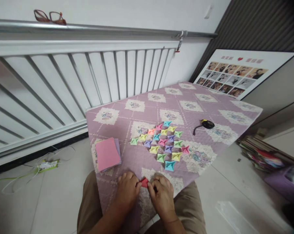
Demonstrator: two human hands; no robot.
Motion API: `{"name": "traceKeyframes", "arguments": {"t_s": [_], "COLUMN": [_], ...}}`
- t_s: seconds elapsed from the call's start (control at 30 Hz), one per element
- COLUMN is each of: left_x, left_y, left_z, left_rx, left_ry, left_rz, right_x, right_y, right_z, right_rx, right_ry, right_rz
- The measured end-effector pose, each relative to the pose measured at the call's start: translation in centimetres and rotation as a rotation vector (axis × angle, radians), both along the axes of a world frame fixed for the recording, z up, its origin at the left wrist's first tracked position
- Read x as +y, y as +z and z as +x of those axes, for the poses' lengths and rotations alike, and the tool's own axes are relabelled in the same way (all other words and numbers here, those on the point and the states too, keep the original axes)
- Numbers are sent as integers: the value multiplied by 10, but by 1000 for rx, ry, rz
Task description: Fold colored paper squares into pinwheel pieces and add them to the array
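Observation:
A small folded piece of red paper (144, 182) lies at the near edge of the table, between my two hands. My left hand (127, 188) pinches its left side with thumb and finger. On its right side, my right hand (162, 191) pinches it with the fingers curled. Just beyond my hands stand several rows of small folded paper boats (162, 142) in green, yellow, blue, purple, pink and orange. The closest one is a blue paper boat (169, 166). To the left of them rests a stack of coloured paper (108, 154) with a pink sheet on top.
A purple patterned cloth (127, 120) covers the table. Toward the right lies a black and yellow object with a short strap (207, 124). A white radiator (117, 71) runs behind the table, and a photo board (244, 73) leans at the far right end.

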State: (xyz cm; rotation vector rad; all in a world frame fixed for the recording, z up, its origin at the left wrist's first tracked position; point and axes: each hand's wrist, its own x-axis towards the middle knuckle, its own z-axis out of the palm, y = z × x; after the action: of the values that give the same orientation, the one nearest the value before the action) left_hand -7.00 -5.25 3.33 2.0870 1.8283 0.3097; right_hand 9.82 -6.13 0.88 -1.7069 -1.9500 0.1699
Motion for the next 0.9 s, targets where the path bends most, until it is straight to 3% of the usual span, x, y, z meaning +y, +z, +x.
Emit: {"name": "traceKeyframes", "arguments": {"t_s": [0.8, 0.9], "left_x": [6, 9], "left_y": [-4, -4], "left_z": [-1, -4], "left_rx": [61, 28], "left_ry": [-18, -88], "left_rz": [0, 14], "right_x": [2, 2], "right_y": [4, 4], "right_z": [-4, -2], "right_rx": [2, 24], "right_ry": [-47, -33], "right_rz": [-12, -13]}}
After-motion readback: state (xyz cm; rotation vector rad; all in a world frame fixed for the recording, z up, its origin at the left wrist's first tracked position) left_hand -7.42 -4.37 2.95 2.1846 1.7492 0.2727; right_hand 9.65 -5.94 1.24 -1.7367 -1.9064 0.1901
